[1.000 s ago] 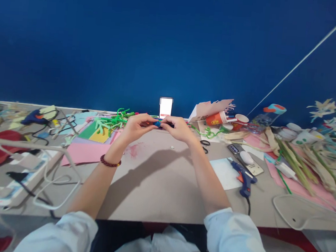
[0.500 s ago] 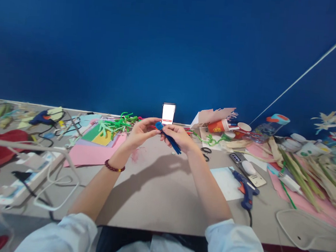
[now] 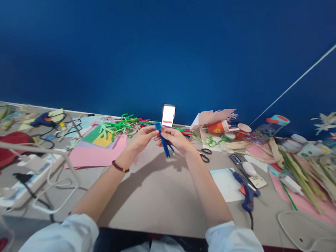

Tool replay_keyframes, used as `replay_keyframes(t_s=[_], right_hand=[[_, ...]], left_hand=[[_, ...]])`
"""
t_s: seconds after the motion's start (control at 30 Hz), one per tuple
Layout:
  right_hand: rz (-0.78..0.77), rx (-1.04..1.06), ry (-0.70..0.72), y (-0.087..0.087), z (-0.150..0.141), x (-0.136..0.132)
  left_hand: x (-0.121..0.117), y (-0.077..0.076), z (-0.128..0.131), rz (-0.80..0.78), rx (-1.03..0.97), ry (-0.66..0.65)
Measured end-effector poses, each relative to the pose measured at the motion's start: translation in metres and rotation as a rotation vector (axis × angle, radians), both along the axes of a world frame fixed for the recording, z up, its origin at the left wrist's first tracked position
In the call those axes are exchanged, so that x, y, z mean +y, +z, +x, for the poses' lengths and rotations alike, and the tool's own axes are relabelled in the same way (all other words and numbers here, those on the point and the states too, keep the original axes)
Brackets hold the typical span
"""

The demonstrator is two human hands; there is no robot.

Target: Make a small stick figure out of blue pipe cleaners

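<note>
Between my hands, above the grey table, is a bundle of blue pipe cleaners with a bunched knob at its top and loose ends hanging down. My left hand pinches it just below the knob from the left. From the other side, my right hand has its fingers closed on the same bundle. Some fingertips are hidden behind the blue stems. A phone with a lit white screen stands upright right behind the hands.
Green pipe cleaners and pink paper lie to the left, beyond a white power strip. On the right are scissors, a blue glue gun, orange paper cups and dried husks. A blue wall rises behind.
The bundle's loose ends have swung left and spread apart, now hanging more steeply. My left hand has moved slightly right, nearer my right hand.
</note>
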State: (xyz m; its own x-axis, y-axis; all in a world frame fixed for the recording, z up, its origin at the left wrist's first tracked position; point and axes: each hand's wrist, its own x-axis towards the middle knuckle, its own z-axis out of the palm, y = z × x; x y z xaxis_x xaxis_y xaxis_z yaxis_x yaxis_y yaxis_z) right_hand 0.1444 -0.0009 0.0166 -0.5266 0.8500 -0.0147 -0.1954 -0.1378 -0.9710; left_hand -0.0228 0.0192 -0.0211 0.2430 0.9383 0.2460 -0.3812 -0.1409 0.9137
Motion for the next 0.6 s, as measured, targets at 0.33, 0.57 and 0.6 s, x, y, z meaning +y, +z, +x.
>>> replay_keyframes(t_s=[0.33, 0.57, 0.6], right_hand=[[-0.068, -0.003, -0.045, -0.009, -0.006, 0.003], [0.084, -0.176, -0.104, -0.011, 0.002, 0.009], [0.142, -0.203, -0.149, -0.011, 0.005, 0.011]], left_hand=[[-0.007, 0.002, 0.012, -0.149, -0.135, -0.066], [-0.005, 0.002, 0.016, -0.197, -0.202, 0.017], [-0.005, 0.002, 0.016, -0.205, -0.211, 0.033]])
